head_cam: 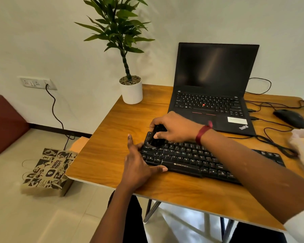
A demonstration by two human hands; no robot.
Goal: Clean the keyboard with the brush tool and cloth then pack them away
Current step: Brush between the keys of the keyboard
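Laptop [212, 88] — mouse [290, 118] — potted plant [131, 90]

Right grip [174, 128] is holding the black brush tool [155, 138] down on the upper-left keys of the keyboard [191, 160], while left grip [139, 163] is resting against the keyboard's left end, thumb lying along its front edge, on the desk [112, 137] before the open laptop [212, 95].

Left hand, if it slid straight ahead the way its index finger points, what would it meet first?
Only bare table lies ahead of the left hand at first; farther on, probably the white plant pot at the far corner, though the line may slip just past its left side.
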